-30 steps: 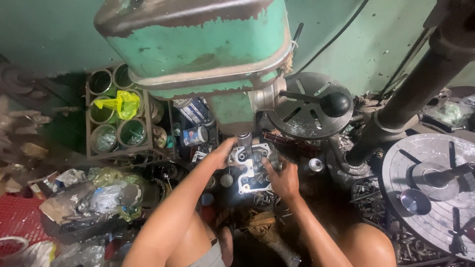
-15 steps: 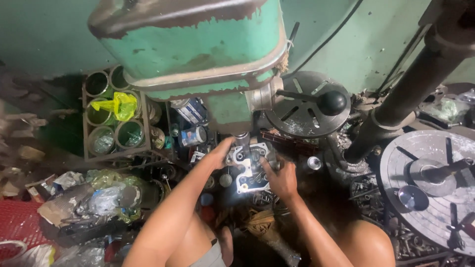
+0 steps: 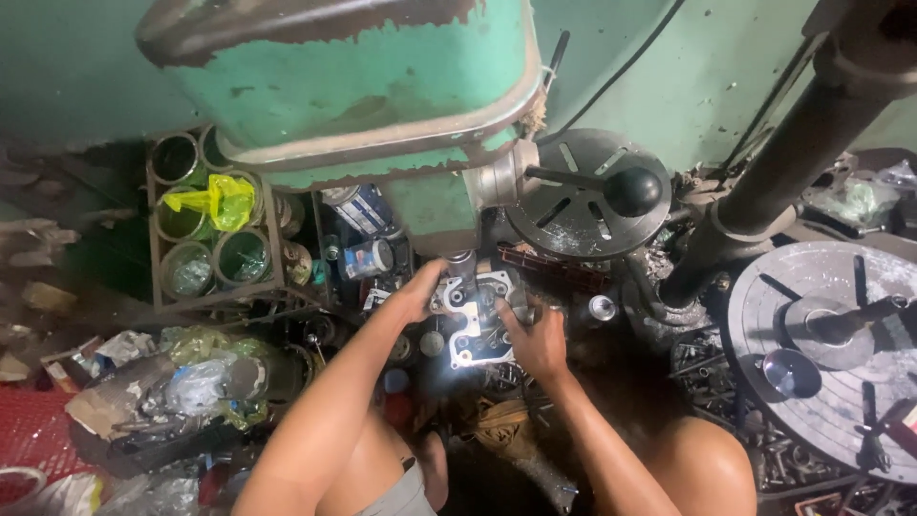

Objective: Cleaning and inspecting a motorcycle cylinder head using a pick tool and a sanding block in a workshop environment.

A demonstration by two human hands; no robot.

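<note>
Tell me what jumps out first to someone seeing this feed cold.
The big green drill press head with peeling paint fills the top centre. Straight below it, the left hand and right hand grip a brightly lit metal casting with round holes, one hand on each side. At far right lies a round slotted metal table, and at left a rack of tins holds a yellow bag.
</note>
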